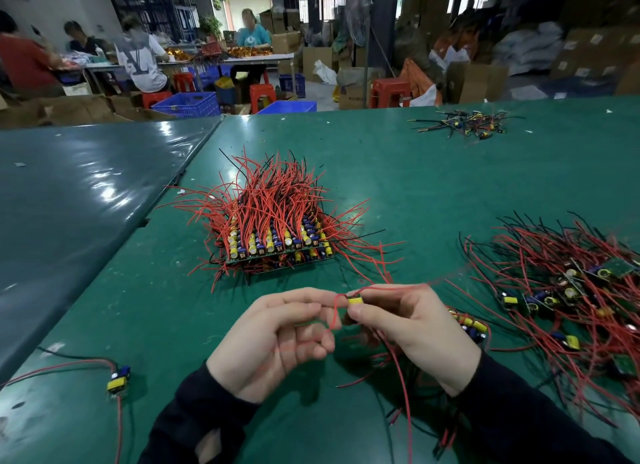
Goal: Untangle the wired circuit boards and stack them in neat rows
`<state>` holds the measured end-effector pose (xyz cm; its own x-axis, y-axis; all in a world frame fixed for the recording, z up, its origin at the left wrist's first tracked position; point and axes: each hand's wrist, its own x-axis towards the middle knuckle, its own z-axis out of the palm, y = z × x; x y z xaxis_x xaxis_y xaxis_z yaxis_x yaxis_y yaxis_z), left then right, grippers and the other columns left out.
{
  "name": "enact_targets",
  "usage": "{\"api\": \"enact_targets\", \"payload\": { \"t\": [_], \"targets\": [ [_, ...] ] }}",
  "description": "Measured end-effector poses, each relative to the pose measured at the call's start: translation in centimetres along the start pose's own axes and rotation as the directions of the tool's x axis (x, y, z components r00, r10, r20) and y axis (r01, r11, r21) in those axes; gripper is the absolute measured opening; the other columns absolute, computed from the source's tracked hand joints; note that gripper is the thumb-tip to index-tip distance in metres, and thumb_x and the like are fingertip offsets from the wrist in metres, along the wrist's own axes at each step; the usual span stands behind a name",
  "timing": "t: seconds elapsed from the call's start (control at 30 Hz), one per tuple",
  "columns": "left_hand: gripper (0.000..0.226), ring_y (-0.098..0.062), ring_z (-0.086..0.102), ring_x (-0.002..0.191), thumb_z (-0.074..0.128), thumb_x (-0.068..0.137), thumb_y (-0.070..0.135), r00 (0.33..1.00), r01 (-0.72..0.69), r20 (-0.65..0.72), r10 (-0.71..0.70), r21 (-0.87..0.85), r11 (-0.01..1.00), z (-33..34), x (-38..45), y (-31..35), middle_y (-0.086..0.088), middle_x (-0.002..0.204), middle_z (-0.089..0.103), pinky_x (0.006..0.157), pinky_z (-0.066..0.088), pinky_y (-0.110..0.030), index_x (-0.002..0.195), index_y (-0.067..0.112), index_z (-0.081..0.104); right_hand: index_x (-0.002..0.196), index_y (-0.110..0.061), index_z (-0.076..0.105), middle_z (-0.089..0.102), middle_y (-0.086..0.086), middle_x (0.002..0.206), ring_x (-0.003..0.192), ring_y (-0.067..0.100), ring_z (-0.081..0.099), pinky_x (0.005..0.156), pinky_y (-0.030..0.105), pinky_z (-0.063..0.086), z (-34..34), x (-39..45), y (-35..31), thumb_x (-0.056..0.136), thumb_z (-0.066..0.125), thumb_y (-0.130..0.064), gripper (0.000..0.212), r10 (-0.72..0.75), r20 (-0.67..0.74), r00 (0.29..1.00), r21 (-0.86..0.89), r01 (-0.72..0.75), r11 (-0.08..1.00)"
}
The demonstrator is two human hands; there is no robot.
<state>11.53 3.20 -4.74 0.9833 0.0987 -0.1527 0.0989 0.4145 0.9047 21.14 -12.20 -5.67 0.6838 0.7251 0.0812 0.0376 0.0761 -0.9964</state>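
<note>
Above the green mat (398, 173), both hands' fingers (367, 313) pinch a small wired board (355, 301).

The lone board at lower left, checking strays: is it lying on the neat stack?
No, the lone board lies apart from the stack.

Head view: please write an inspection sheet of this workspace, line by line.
Surface: green table mat, a darker sheet adjoining on the left.
Job's things: stacked boards in rows at centre; tangled pile at right; one board held between both hands.
Clutter: single wired board at left; small far heap.
Hands: left hand pinches a red wire; right hand grips the board; fingers curled.
Cables: red wires trailing below the hands.
Surroundings: seated workers, blue crates, cartons.
</note>
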Motion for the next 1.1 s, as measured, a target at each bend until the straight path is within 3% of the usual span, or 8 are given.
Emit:
{"api": "enact_targets", "payload": {
  "t": [0.13,0.3,0.43,0.53,0.6,0.67,0.87,1.1],
  "targets": [
    [0.010,-0.012,0.057,0.046,0.073,0.066,0.002,0.995,-0.089,-0.031,0.092,0.084,0.992,0.3,0.2,-0.5,-0.006,0.064,0.062,0.042,0.045,-0.016,0.074,0.007,0.073,0.073,-0.010,0.072,0.070,-0.003,0.067,0.056,0.002,0.057,0.053,0.014,0.046,-0.1,-0.1,-0.5,0.068,0.071,-0.018,0.009,0.044,0.054,0.998,0.052,-0.047,0.998],
    [0.022,-0.011,0.047,0.040,0.076,0.063,0.006,0.987,-0.152,-0.016,0.161,0.238,0.959,0.0,0.4,-0.9,-0.005,0.057,0.055,0.036,0.039,-0.017,0.073,0.009,0.057,0.076,-0.006,0.068,0.063,-0.007,0.063,0.053,0.003,0.053,0.054,0.013,0.042,-0.6,-0.4,-1.1,0.083,0.065,-0.008,0.007,0.106,0.302,0.947,-0.061,-0.092,0.994],
    [0.035,-0.016,0.046,0.053,0.079,0.061,0.019,0.978,-0.149,0.190,0.082,0.375,0.915,-0.5,0.1,-0.5,-0.006,0.065,0.053,0.044,0.039,-0.020,0.095,0.022,0.070,0.082,-0.006,0.067,0.066,-0.001,0.070,0.056,0.006,0.057,0.058,0.016,0.046,-0.5,-1.0,-1.6,0.086,0.062,-0.002,0.008,0.172,0.499,0.849,-0.111,-0.134,0.985],
    [0.022,-0.019,0.048,0.055,0.082,0.064,0.026,0.948,-0.188,0.314,0.051,0.423,0.887,-0.4,-0.4,-0.4,-0.008,0.065,0.057,0.049,0.038,-0.022,0.084,0.024,0.073,0.082,-0.010,0.069,0.068,-0.001,0.073,0.060,0.008,0.060,0.061,0.018,0.049,-0.5,-1.3,-1.7,0.085,0.064,-0.003,0.009,0.208,0.563,0.799,-0.148,-0.150,0.978],
    [0.022,-0.021,0.049,0.058,0.085,0.063,0.033,0.940,-0.190,0.337,0.051,0.395,0.899,-0.3,-0.5,-0.3,-0.010,0.065,0.058,0.054,0.035,-0.026,0.075,0.021,0.070,0.085,-0.006,0.069,0.069,0.000,0.074,0.060,0.008,0.061,0.061,0.019,0.048,-0.6,-1.2,-1.7,0.083,0.064,-0.007,0.006,0.224,0.568,0.792,-0.147,-0.170,0.974],
    [0.022,-0.015,0.051,0.047,0.086,0.061,0.031,0.947,-0.198,0.310,0.090,0.340,0.919,-0.3,-0.6,-0.2,-0.004,0.062,0.059,0.047,0.038,-0.018,0.070,0.021,0.068,0.091,0.002,0.067,0.069,0.002,0.074,0.058,0.008,0.061,0.058,0.017,0.047,-0.6,-1.0,-1.7,0.083,0.061,-0.008,0.014,0.232,0.559,0.796,-0.103,-0.211,0.972],
    [0.033,-0.009,0.052,0.045,0.093,0.048,0.031,0.965,-0.214,0.158,0.211,0.008,0.977,0.4,-0.2,-0.7,0.003,0.065,0.060,0.043,0.042,-0.017,0.063,0.019,0.066,0.085,-0.003,0.065,0.070,0.007,0.074,0.050,0.009,0.060,0.052,0.014,0.045,-0.7,-0.9,-1.9,0.085,0.055,-0.007,0.011,0.172,0.505,0.846,0.129,-0.271,0.954],
    [0.038,-0.011,0.052,0.043,0.095,0.039,0.029,0.977,-0.208,0.037,0.211,-0.064,0.976,1.1,0.1,-1.4,-0.003,0.058,0.058,0.041,0.042,-0.018,0.061,0.017,0.067,0.081,0.000,0.061,0.066,0.009,0.064,0.043,0.013,0.058,0.045,0.017,0.045,-0.4,-0.6,-1.8,0.076,0.057,-0.008,0.010,0.250,0.433,0.866,0.125,-0.332,0.935]
  ]
}}
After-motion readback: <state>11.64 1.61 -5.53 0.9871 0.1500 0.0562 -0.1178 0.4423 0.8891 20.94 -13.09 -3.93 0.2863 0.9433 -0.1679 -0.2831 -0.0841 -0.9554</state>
